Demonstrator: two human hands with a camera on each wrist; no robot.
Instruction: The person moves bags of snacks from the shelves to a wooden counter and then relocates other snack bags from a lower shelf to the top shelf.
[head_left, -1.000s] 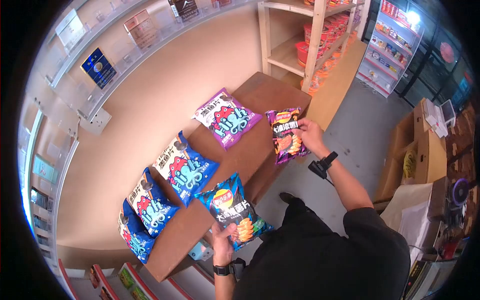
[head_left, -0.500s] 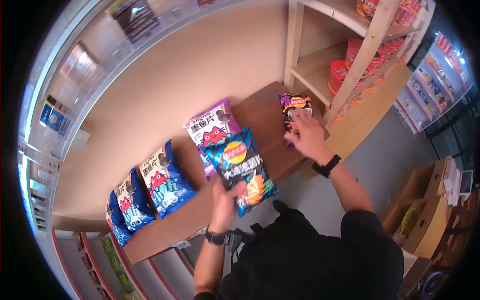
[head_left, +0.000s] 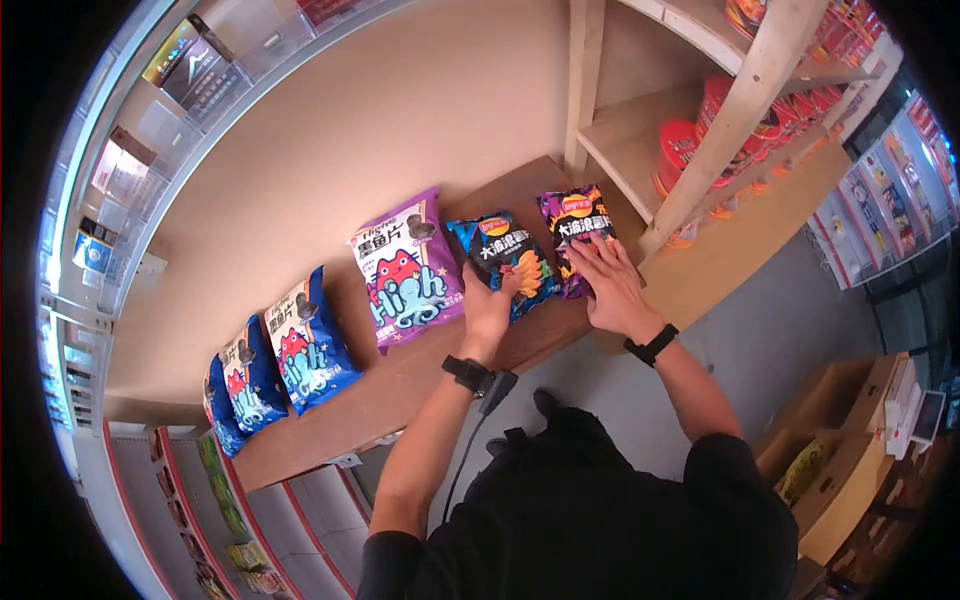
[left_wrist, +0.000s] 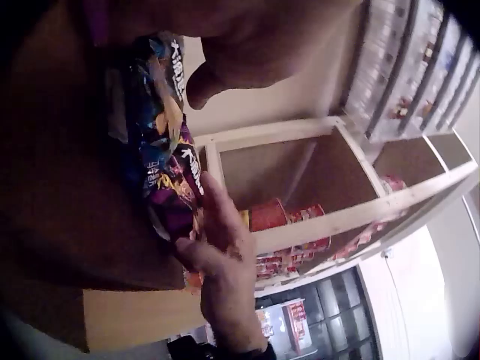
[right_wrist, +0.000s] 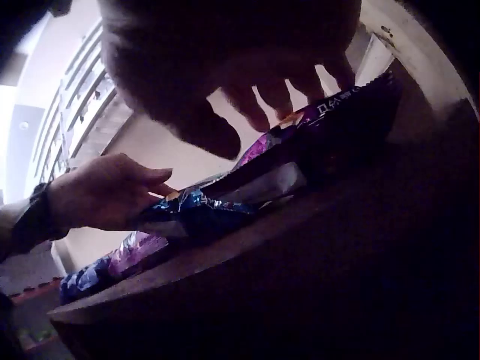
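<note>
Fingers of the right hand [head_left: 617,295] lie straight over the black-and-purple chip bag [head_left: 578,222], gripping nothing; the left hand [head_left: 487,310] is at the side of the blue-and-black chip bag [head_left: 505,245], its thumb across the front, and I cannot tell whether it grips. Both bags lie side by side on the brown table [head_left: 340,428]. Setting them in the row seems the step in hand; the next move probably calls for a light nudge straight. Further along sit 1 purple bag [head_left: 405,275] and 3 blue bags [head_left: 305,345]. Beyond are a pale wall [head_left: 400,120], a wooden shelf [head_left: 615,150] with red tubs [head_left: 678,145], then a lit rack [head_left: 900,185].
</note>
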